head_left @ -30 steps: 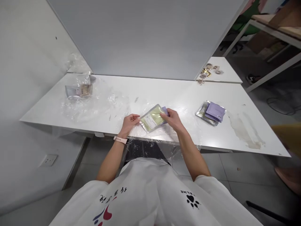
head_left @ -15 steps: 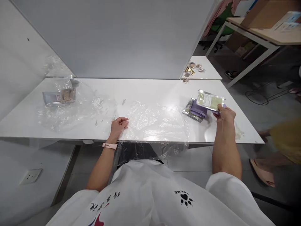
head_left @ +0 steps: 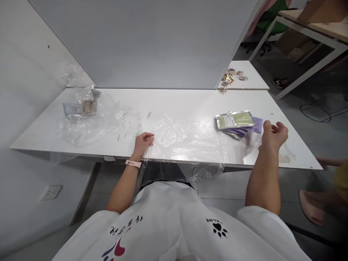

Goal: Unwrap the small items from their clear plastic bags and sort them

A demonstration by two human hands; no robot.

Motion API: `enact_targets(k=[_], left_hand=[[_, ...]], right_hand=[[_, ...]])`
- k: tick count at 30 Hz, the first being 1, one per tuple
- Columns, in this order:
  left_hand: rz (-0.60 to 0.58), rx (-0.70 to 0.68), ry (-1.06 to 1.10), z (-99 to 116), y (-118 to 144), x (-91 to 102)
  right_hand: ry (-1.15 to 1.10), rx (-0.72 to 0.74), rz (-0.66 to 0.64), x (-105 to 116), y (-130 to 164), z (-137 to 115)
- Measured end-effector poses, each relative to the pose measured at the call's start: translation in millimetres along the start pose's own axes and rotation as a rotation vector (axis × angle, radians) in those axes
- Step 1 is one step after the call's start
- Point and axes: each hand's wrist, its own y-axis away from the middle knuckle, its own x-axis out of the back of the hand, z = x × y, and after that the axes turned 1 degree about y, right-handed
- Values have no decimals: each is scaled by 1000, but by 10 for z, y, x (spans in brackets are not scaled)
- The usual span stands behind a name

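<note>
The green pouch [head_left: 236, 120] now lies on top of the purple pouches [head_left: 248, 127] at the table's right, where half a second ago the right hand [head_left: 273, 134] held it. That hand is empty, fingers loosely spread, just beside the stack. The left hand [head_left: 143, 141] rests curled on clear plastic film [head_left: 187, 139] (crinkled, overhanging the edge). White table [head_left: 174, 99], grey partition [head_left: 146, 40] behind.

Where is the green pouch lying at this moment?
In the head view the green pouch lies on top of the purple pouches, on the right part of the white table, just beyond the open right hand.
</note>
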Motion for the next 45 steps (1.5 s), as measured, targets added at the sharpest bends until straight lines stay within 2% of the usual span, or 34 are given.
enact_targets(k=[2, 3, 4, 5, 6, 7, 9, 11, 12, 14, 15, 17, 19, 21, 22, 24, 25, 26, 27, 28, 30, 32, 33, 35, 37, 38, 41, 43, 45], left_hand=[[-3, -5, 4, -6, -11, 6], [-2, -6, 7, -7, -18, 8], [-2, -3, 11, -5, -23, 7], [-5, 3, 17, 0, -21, -1], [-13, 13, 22, 9, -8, -19], [-28, 26, 27, 22, 23, -49], [-92, 46, 36, 57, 146, -148], [-238, 16, 42, 101, 351, -286], [-333, -17, 36, 126, 473, -357], [-499, -107, -2, 189, 711, -472], [-541, -154, -28, 229, 810, -503], [-528, -240, -81, 328, 927, -483], [-437, -358, -146, 456, 910, -334], [-233, -532, -250, 611, 756, -48], [-66, -641, -307, 694, 635, 141], [384, -855, -416, 851, 330, 574], [647, -931, -449, 913, 161, 799], [839, -949, -489, 954, -8, 1013], [968, -930, -520, 966, -169, 1203], [1013, -850, -559, 946, -314, 1361], [855, -580, -675, 811, -543, 1565], [611, -287, -737, 599, -680, 1646], [519, -174, -750, 496, -720, 1663], [441, -55, -765, 362, -756, 1693], [447, -72, -797, 374, -749, 1731], [475, -122, -828, 435, -729, 1744], [603, -427, -968, 735, -622, 1654], [660, -623, -1025, 930, -536, 1401], [583, -761, -997, 1044, -462, 944]], right_hand=[[-30, -1, 38, 118, 363, -105], [-56, -5, -15, 163, 600, -182], [-52, -2, -169, 191, 860, -270], [-28, 27, -406, 198, 1125, -363], [19, 64, -587, 181, 1380, -459], [73, 127, -662, 140, 1611, -553], [48, 188, -692, -2, 1974, -736], [-33, 193, -723, -183, 2208, -925], [-110, 160, -788, -268, 2290, -1029], [-327, 50, -1013, -394, 2415, -1258], [-460, -20, -1144, -428, 2465, -1380], [-685, -122, -1364, -436, 2540, -1617], [-777, -93, -1442, -389, 2571, -1807], [-786, 2, -1416, -327, 2554, -1911], [-764, 42, -1379, -302, 2532, -1923], [-677, 57, -1284, -274, 2478, -1867], [-622, 30, -1228, -270, 2452, -1803], [-567, -12, -1164, -270, 2428, -1720], [-513, -55, -1094, -271, 2406, -1625], [-462, -91, -1016, -267, 2384, -1523], [-372, -127, -837, -240, 2328, -1316], [-292, -115, -621, -177, 2237, -1118], [-245, -95, -503, -135, 2174, -1020], [-137, -43, -266, -40, 2009, -815], [-41, -7, -77, 57, 1807, -591], [-11, -9, -14, 101, 1700, -474], [13, -93, 70, 191, 1393, -146], [12, -132, 75, 205, 1207, 19], [18, -118, 57, 182, 1022, 133]])
